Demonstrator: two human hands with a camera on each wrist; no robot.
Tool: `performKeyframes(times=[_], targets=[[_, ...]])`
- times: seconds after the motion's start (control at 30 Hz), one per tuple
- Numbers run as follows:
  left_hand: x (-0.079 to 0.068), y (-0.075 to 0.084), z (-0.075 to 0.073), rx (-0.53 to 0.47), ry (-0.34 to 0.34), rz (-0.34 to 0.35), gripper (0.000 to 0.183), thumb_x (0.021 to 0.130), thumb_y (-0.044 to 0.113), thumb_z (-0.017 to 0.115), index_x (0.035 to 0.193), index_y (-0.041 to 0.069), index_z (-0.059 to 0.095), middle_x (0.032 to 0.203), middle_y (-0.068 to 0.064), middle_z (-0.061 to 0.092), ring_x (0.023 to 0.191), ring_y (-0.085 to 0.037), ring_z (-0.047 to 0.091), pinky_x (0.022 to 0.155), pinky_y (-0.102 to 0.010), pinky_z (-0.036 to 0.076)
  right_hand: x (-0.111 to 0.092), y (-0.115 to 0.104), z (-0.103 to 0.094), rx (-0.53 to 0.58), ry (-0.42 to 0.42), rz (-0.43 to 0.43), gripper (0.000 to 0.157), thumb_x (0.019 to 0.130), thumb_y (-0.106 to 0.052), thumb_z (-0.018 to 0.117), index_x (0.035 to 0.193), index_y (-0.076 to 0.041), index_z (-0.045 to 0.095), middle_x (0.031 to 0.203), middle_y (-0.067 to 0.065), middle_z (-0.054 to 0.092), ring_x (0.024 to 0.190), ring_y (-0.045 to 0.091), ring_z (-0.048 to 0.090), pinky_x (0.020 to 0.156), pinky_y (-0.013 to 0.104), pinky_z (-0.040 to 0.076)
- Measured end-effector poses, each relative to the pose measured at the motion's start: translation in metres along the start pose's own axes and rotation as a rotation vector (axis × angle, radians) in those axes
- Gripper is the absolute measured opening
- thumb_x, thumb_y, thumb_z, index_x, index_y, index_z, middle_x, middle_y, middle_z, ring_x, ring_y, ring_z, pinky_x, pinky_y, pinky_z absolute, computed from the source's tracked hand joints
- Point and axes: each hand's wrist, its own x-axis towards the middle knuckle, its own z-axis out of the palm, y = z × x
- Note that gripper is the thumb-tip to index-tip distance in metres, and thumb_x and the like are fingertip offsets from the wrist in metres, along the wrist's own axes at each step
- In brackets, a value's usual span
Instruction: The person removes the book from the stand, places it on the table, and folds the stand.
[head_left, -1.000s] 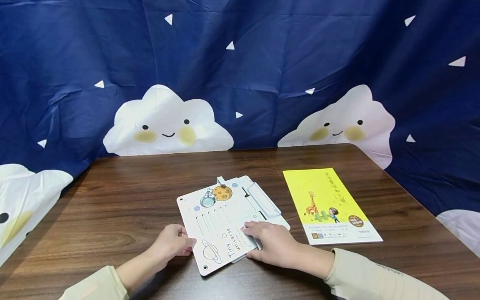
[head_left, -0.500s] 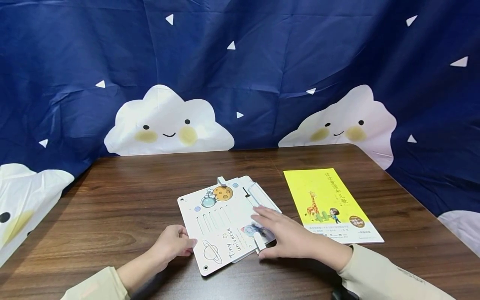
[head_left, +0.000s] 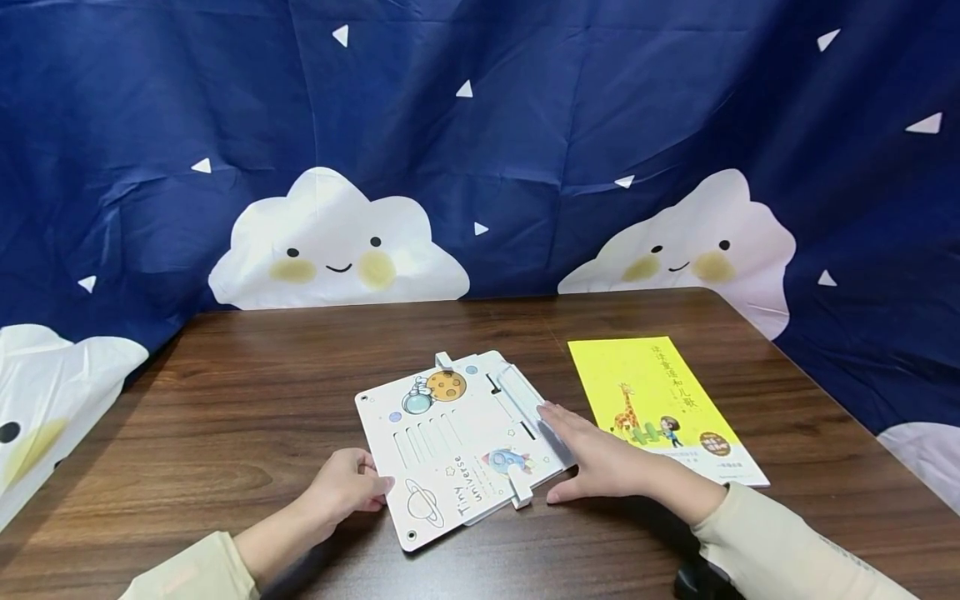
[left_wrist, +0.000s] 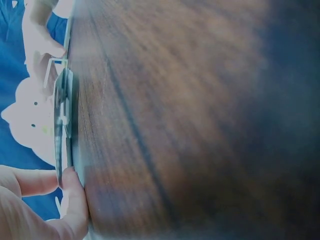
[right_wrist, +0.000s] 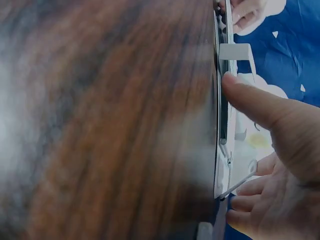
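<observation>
A white book stand (head_left: pixel 442 450), printed with planets, a rocket and "Tiny universe", lies folded flat at mid-table. My left hand (head_left: pixel 347 483) pinches its left edge; in the left wrist view the thumb and forefinger (left_wrist: pixel 75 200) meet on either side of the thin board. My right hand (head_left: pixel 607 458) lies at the stand's right side, fingers extended along the ledge flap (head_left: pixel 525 398) and thumb spread toward the front corner. White page clips stick out at the far edge (head_left: pixel 443 361) and near edge (head_left: pixel 520 487). In the right wrist view the right thumb (right_wrist: pixel 255 102) is right at the stand's edge.
A yellow book (head_left: pixel 645 392) with a giraffe on its cover lies right of the stand, partly behind the right hand. The brown wooden table (head_left: pixel 247 400) ends at a blue cloud-patterned curtain (head_left: pixel 510 150). A dark object (head_left: pixel 697 583) shows below the right sleeve.
My right hand has slid rightward off the stand's face to its right side, uncovering the rocket print and near clip. My left hand and the stand have stayed put.
</observation>
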Motion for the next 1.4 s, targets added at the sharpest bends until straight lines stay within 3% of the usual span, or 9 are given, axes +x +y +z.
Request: performKeyframes(times=[0.43, 0.73, 0.93, 1.4], targets=[[0.001, 0.002, 0.000, 0.006, 0.000, 0.003, 0.009, 0.073, -0.009, 0.057, 0.075, -0.008, 0.049, 0.063, -0.010, 0.051, 0.055, -0.017, 0.051, 0.054, -0.032, 0.049, 0.002, 0.003, 0.000, 0.023, 0.031, 0.103, 0.081, 0.068, -0.033, 0.072, 0.128, 0.005, 0.033, 0.127, 0.019, 0.039, 0.114, 0.026, 0.038, 0.092, 0.038, 0.033], [0.011, 0.003, -0.004, 0.076, 0.016, 0.023, 0.009, 0.074, -0.007, 0.057, 0.074, -0.007, 0.048, 0.062, -0.008, 0.050, 0.055, -0.015, 0.052, 0.054, -0.030, 0.049, 0.002, 0.002, 0.000, -0.030, 0.060, 0.088, 0.069, 0.070, -0.030, 0.071, 0.121, 0.005, 0.042, 0.116, 0.019, 0.049, 0.102, 0.025, 0.049, 0.083, 0.038, 0.041], [0.018, 0.005, -0.007, 0.128, 0.020, 0.048, 0.010, 0.075, -0.006, 0.057, 0.074, -0.005, 0.047, 0.063, -0.008, 0.049, 0.056, -0.015, 0.053, 0.054, -0.029, 0.049, 0.000, 0.000, 0.000, -0.064, 0.075, 0.108, 0.066, 0.069, -0.029, 0.071, 0.120, 0.004, 0.045, 0.112, 0.019, 0.052, 0.097, 0.024, 0.052, 0.081, 0.038, 0.042], [0.041, 0.008, -0.008, 0.140, -0.002, 0.081, 0.010, 0.074, -0.008, 0.056, 0.076, -0.007, 0.047, 0.062, -0.006, 0.042, 0.058, -0.014, 0.052, 0.055, -0.030, 0.050, -0.004, -0.007, 0.000, -0.099, 0.103, 0.191, 0.061, 0.067, -0.027, 0.073, 0.116, 0.002, 0.050, 0.108, 0.015, 0.056, 0.095, 0.023, 0.054, 0.079, 0.037, 0.043]])
